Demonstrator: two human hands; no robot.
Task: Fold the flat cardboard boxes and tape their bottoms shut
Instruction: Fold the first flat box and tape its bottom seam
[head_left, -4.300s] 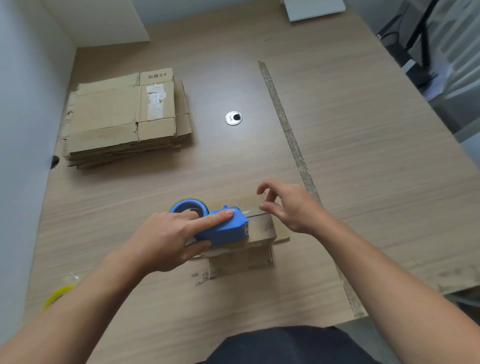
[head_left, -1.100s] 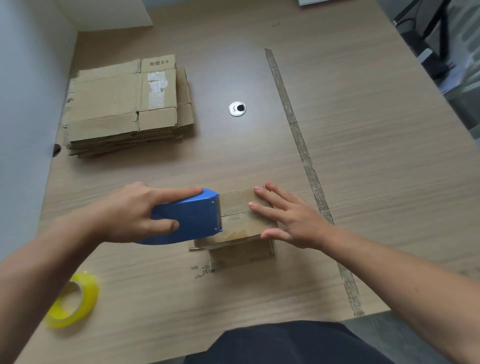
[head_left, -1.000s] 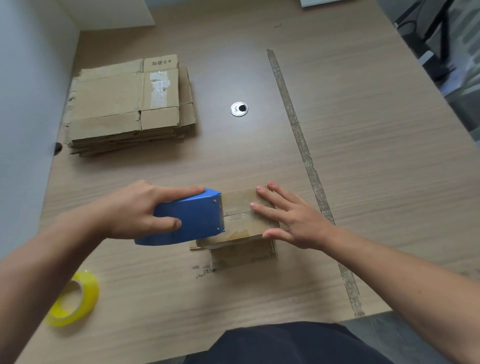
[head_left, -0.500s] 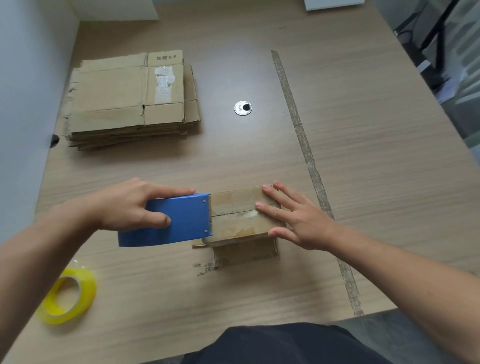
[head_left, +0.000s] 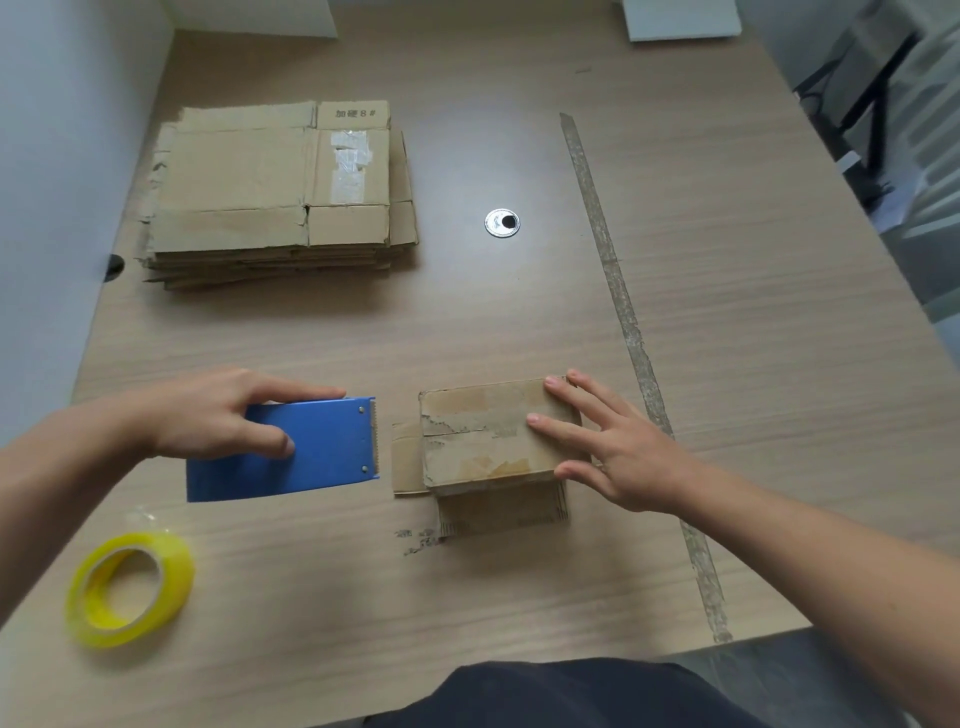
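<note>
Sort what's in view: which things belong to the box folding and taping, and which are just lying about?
In the job: small folded brown cardboard box, pressed by the right hand; blue plastic tape dispenser, gripped by the left hand; stack of flat brown cardboard boxes.
Lying about: loose yellow tape roll; round silver grommet; worn tape strip on the wooden table.

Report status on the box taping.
Left hand grips blue tape dispenser, just off the box. Right hand flat on box top. Yellow tape roll aside, nothing between.

Head view, steeply downward (close), over table (head_left: 727, 312)
</note>
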